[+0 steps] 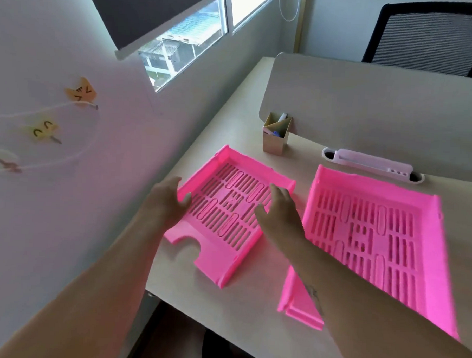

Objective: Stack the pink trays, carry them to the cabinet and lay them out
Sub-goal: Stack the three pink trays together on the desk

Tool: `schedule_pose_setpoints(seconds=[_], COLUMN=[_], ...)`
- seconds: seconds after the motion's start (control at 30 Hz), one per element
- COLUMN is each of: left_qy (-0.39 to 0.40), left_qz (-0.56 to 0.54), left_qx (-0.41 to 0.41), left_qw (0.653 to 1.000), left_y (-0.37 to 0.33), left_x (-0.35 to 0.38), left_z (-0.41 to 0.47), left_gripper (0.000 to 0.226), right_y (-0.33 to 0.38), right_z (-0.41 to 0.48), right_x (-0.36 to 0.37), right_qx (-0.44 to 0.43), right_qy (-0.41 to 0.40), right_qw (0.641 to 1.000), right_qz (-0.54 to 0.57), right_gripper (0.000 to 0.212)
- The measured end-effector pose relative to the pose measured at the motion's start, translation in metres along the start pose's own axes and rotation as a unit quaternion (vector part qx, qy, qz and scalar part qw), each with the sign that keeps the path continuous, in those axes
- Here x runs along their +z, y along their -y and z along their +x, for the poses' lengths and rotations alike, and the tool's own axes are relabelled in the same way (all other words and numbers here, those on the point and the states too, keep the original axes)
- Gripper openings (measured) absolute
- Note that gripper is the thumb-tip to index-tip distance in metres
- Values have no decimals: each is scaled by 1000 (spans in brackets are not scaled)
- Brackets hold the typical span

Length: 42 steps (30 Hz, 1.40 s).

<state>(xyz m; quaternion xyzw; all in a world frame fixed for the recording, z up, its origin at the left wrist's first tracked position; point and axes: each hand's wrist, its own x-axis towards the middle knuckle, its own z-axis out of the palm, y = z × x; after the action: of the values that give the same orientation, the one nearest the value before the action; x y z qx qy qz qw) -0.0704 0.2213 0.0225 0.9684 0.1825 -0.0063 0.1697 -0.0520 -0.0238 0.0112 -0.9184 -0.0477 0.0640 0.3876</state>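
Note:
Two slotted pink trays lie on a light wooden desk (223,308). The smaller-looking left tray (228,205) sits angled near the desk's left edge, its notched front end toward me. The right tray (373,239) lies beside it, partly crossed by my right forearm. My left hand (166,200) hovers at the left tray's left rim, fingers spread, thumb near the rim. Over that tray's right side my right hand (279,210) is spread as well. Neither hand has closed on the tray.
A tan pen holder (276,134) stands behind the left tray. A white cable-slot cover (373,163) lies behind the right tray, before a beige divider panel (381,104). A black mesh chair (430,35) is beyond. The wall with paper decorations (80,92) is close on the left.

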Motion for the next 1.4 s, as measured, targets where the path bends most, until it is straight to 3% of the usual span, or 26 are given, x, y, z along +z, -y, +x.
schedule_pose_setpoints(seconds=[0.13,0.23,0.4,0.67,0.83,1.07,1.4], left_qy=[34,77,105,40,-22,-82,-13], left_qz=[16,29,17,-100,-95,-124,-226], left_qx=[-10,-5,-4,25,46,90,68], left_qw=[999,997,994,994,994,985,972], left_y=[45,76,106,83,41,-50,-170], left_x=[20,42,61,13,-33,-36,56], left_z=[38,54,64,72,49,-35,-173], left_gripper=[56,39,15,13,17,17,16], right_y=[-2,-5,-7,26,48,-3,-138], right_z=[-1,-6,-11,21,22,-37,-149], right_x=[50,79,106,63,7,-95,-181], right_qx=[178,283,347,291,212,149,197], right_qy=[-46,-53,-45,-108,-114,-136,-166], right_qw=[981,952,932,945,959,965,955], right_qz=[66,107,97,99,148,170,145], right_gripper=[72,77,41,7,59,64,62])
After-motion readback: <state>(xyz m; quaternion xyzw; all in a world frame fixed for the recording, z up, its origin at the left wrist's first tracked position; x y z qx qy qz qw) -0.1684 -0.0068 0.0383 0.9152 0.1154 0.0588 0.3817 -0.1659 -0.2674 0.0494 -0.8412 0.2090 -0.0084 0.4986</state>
